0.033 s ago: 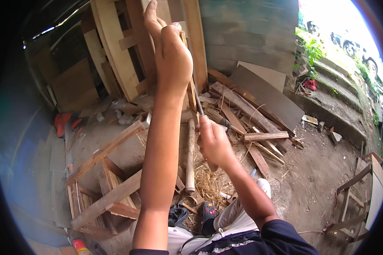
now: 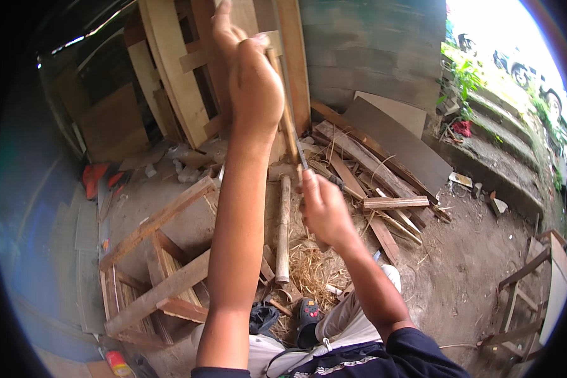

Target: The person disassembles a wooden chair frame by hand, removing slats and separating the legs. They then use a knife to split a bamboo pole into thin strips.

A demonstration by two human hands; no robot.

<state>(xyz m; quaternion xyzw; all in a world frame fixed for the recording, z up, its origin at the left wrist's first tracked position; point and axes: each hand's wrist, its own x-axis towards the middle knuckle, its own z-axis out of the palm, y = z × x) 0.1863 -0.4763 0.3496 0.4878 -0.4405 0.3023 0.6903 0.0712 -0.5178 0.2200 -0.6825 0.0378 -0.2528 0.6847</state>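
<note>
Item: wooden strip [image 2: 289, 129], one, narrow; upper centre of the frame, slanting from the left hand [image 2: 256, 85] down toward the right hand [image 2: 326, 211]. Handling, by its look: light, stiff, dry rather than slippery, liable to splinter along thin edges. Best hold: near either end, clear of the tool.

Item: metal tool [image 2: 303, 157], dark, slim, alongside the strip's right edge; contact uncertain.

Left hand: beside the strip's upper part, fingers stretched upward; how firmly they close, cannot tell. Right hand: fingers wrapped around the tool's handle.

Edges and room: wooden frame [image 2: 154, 230] crowds lower left; plank pile [image 2: 353, 151], right of centre. Dirt floor [image 2: 466, 252] at centre right appears to offer the widest passage.
</note>
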